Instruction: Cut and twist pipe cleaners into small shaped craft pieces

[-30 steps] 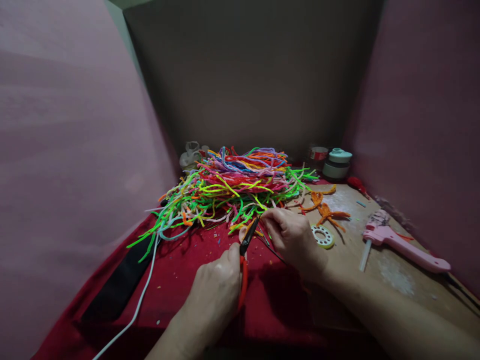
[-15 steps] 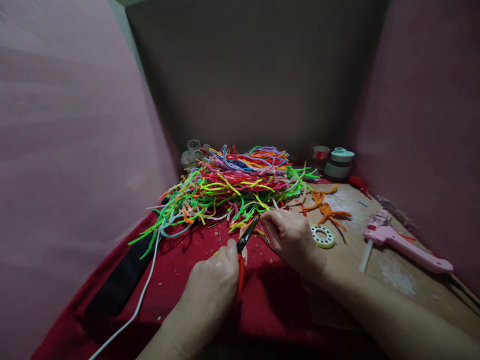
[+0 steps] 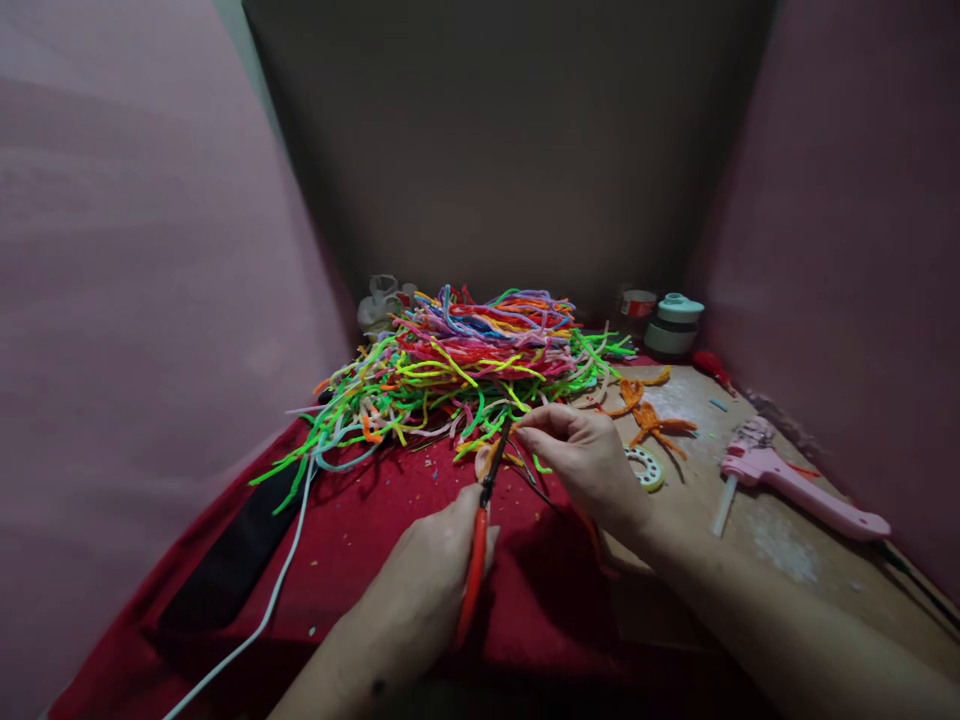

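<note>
Red-handled scissors (image 3: pixel 473 570) are gripped in my left hand (image 3: pixel 442 555), their dark blades pointing up and away. Just right of the blade tips, my right hand (image 3: pixel 581 455) pinches the end of an orange fuzzy stem; part of that stem seems to hang below the hand. Behind both hands lies a large heap of coloured fuzzy stems (image 3: pixel 487 350). Twisted orange pieces (image 3: pixel 660 423) rest on the brown board to the right, beside a roll of tape (image 3: pixel 646 468) partly hidden by my right hand.
A pink glue gun (image 3: pixel 802 488) lies on the brown board (image 3: pixel 697 520), its cord running right. Behind are a lidded jar (image 3: pixel 673 325) and a red-labelled roll (image 3: pixel 637 303). A black flat object (image 3: pixel 225 560) and white cable (image 3: pixel 281 575) are on the left.
The scissors have turned more upright, with more of the red handle showing. My right hand has shifted slightly right and its fingertips now point left at the blades. The view has moved slightly.
</note>
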Demonstrator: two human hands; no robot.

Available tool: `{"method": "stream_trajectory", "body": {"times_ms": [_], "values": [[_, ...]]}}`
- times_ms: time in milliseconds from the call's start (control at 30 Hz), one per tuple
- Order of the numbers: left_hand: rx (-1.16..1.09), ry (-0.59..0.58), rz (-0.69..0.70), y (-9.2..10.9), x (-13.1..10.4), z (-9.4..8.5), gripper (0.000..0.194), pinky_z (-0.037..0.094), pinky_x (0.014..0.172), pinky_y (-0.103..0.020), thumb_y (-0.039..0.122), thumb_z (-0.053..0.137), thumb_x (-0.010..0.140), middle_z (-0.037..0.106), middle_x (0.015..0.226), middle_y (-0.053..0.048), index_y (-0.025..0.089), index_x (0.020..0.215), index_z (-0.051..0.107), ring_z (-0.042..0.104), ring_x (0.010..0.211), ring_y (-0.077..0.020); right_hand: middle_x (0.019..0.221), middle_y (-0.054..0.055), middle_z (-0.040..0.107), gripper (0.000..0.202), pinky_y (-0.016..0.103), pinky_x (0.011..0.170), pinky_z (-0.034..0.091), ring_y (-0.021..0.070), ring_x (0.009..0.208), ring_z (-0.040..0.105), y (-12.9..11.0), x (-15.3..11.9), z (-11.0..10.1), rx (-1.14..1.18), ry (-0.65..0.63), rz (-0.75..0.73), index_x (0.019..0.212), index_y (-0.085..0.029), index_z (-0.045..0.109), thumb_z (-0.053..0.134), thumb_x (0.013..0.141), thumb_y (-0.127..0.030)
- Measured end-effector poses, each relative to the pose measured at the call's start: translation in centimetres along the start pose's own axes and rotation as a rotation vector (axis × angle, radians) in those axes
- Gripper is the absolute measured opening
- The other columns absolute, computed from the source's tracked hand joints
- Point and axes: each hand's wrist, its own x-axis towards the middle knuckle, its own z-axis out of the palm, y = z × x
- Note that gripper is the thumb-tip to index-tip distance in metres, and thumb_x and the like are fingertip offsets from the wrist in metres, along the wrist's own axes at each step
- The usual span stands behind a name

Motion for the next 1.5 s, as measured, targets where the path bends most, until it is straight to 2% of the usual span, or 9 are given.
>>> {"method": "stream_trajectory", "body": {"times_ms": [133, 233, 400, 533, 733, 900, 1133, 1333, 1500], "values": [[-0.281, 0.202, -0.087, 0.2, 0.3, -0.8, 0.026, 0.043, 0.058, -0.025, 0.035, 0.046, 0.082, 0.056, 0.067, 0.001, 0.019, 0.103, 0.049, 0.053, 0.057, -0.0130, 0.063, 0.000, 0.062, 0.007, 0.023, 0.055, 0.042, 0.0093, 0.056, 0.053, -0.7, 0.2, -0.3, 0.134, -0.013, 0.083, 0.069, -0.014, 0.064, 0.060, 0.070, -0.020], [-0.673, 0.391, -0.129, 1.3, 1.3, -1.3, 0.039, 0.044, 0.061, -0.022, 0.033, 0.059, 0.075, 0.057, 0.076, 0.002, 0.019, 0.108, 0.045, 0.055, 0.063, -0.0112, 0.062, 0.000, 0.061, 0.006, 0.023, 0.053, 0.041, 0.0086, 0.055, 0.052, -1.0, 0.1, -0.3, 0.198, -0.069, 0.085, 0.070, -0.015, 0.066, 0.061, 0.069, -0.019], [-1.049, 0.313, -0.103, 2.3, 2.5, -1.1, 0.039, 0.045, 0.060, -0.021, 0.021, 0.066, 0.068, 0.058, 0.074, 0.002, 0.018, 0.103, 0.049, 0.056, 0.062, -0.0094, 0.063, 0.000, 0.061, 0.004, 0.024, 0.056, 0.042, 0.0093, 0.057, 0.053, -1.4, -0.1, -0.2, 0.256, -0.116, 0.070, 0.069, -0.016, 0.066, 0.063, 0.068, -0.018], [-1.105, 0.319, -0.071, 2.0, 2.7, -0.5, 0.040, 0.044, 0.057, -0.019, 0.017, 0.068, 0.066, 0.058, 0.072, 0.003, 0.019, 0.102, 0.050, 0.056, 0.060, -0.0083, 0.066, -0.001, 0.062, 0.004, 0.023, 0.059, 0.041, 0.0088, 0.060, 0.052, -1.0, 0.0, -0.2, 0.376, -0.166, 0.129, 0.069, -0.016, 0.065, 0.065, 0.068, -0.020], [-1.157, 0.369, -0.054, 1.6, 3.2, 0.2, 0.039, 0.044, 0.057, -0.018, 0.015, 0.068, 0.065, 0.058, 0.071, 0.004, 0.020, 0.101, 0.053, 0.055, 0.059, -0.0069, 0.056, -0.004, 0.053, 0.013, 0.021, 0.047, 0.028, 0.0042, 0.047, 0.039, 0.3, -0.1, 0.3, 0.707, -0.294, 0.392, 0.067, -0.015, 0.062, 0.072, 0.064, -0.024], [-1.196, 0.358, -0.043, 1.4, 3.2, 1.0, 0.040, 0.044, 0.058, -0.018, 0.015, 0.068, 0.065, 0.058, 0.071, 0.003, 0.020, 0.101, 0.053, 0.055, 0.061, -0.0071, 0.055, -0.003, 0.054, 0.016, 0.022, 0.047, 0.027, 0.0048, 0.048, 0.038, 0.3, -0.2, 0.5, 0.623, -0.239, 0.357, 0.068, -0.014, 0.065, 0.072, 0.064, -0.027], [-0.939, 0.308, -0.057, 1.4, 3.1, 0.5, 0.037, 0.047, 0.063, -0.022, 0.022, 0.062, 0.072, 0.058, 0.077, 0.001, 0.019, 0.107, 0.049, 0.056, 0.065, -0.0094, 0.055, -0.004, 0.054, 0.016, 0.020, 0.043, 0.026, 0.0030, 0.044, 0.034, -0.5, -0.3, 0.3, 0.560, -0.270, 0.314, 0.069, -0.014, 0.062, 0.069, 0.066, -0.028], [-0.180, 0.175, 0.116, -0.7, 1.5, -0.3, 0.038, 0.048, 0.076, -0.031, 0.018, 0.040, 0.083, 0.063, 0.094, -0.007, 0.018, 0.121, 0.043, 0.060, 0.087, -0.0180, 0.061, -0.001, 0.059, 0.014, 0.019, 0.040, 0.028, 0.0032, 0.041, 0.038, -1.2, -0.1, 0.1, 0.530, -0.217, 0.325, 0.068, -0.014, 0.055, 0.064, 0.069, -0.025], [0.318, 0.264, 0.208, -2.4, 0.6, -0.1, 0.042, 0.046, 0.085, -0.044, 0.011, 0.031, 0.083, 0.059, 0.108, -0.016, 0.010, 0.122, 0.044, 0.057, 0.100, -0.0248, 0.052, -0.004, 0.053, 0.006, 0.018, 0.040, 0.030, 0.0034, 0.040, 0.039, -1.5, 0.1, -0.2, 0.473, -0.202, 0.284, 0.066, -0.014, 0.054, 0.059, 0.068, -0.017]]}}
